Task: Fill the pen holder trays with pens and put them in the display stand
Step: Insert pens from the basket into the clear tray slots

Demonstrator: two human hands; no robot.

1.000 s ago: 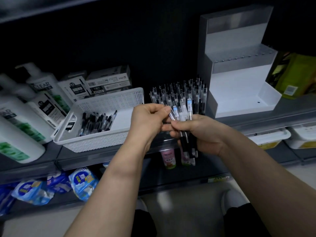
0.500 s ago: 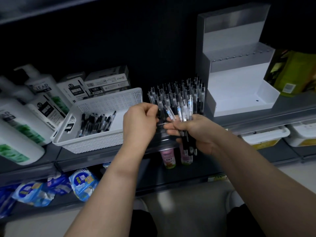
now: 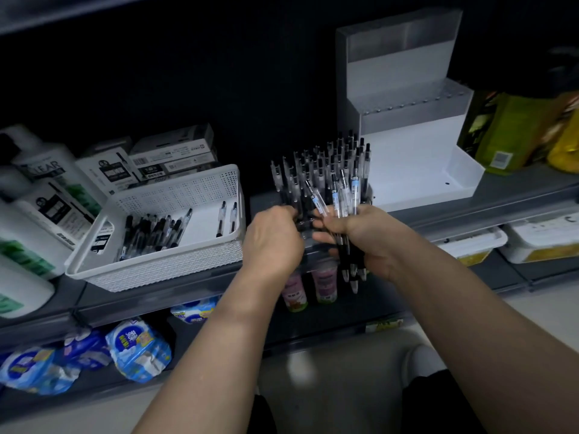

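Left hand (image 3: 275, 239) with fingers curled at the front of the pen holder tray (image 3: 310, 245), seemingly pinching a single pen hidden behind the knuckles; right hand (image 3: 372, 239) clasping a spare bundle of pens (image 3: 349, 214), tips downward, against the tray's near right side. From left: white basket (image 3: 156, 274) holding loose pens (image 3: 150, 233), the densely filled tray on the shelf, the display stand (image 3: 407, 170) just beside it. The step in hand is judged to be filling; the next move calls for aligning the pen upright over a free hole
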